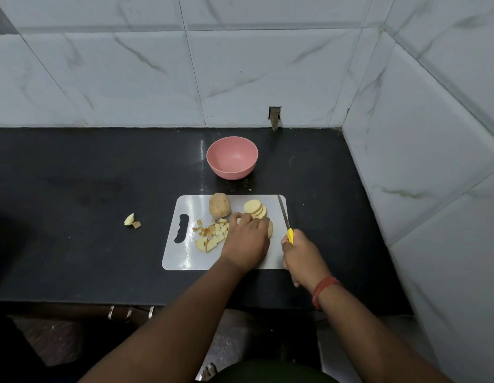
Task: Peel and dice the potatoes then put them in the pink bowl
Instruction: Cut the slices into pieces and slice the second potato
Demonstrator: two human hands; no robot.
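While both hands work over the white cutting board (185, 255), the scene is this:
Right hand (301, 258): fingers curled tight round the yellow handle of the knife (286, 219); blade points away, along the board's right edge.
Left hand (247, 240): lies palm down, just left of the knife, on a cut potato piece (270, 229); how its fingers lie I cannot tell.
Potato slices (255, 208): just beyond the left hand's fingers.
Diced pieces (211, 234): touching that hand's left side.
Whole potato (219, 205): unpeeled, beyond the dice.
Pink bowl (232, 157): farther beyond the hands, on the black counter (74, 189).
Two scraps (132, 220): far left of the grip, off the board.
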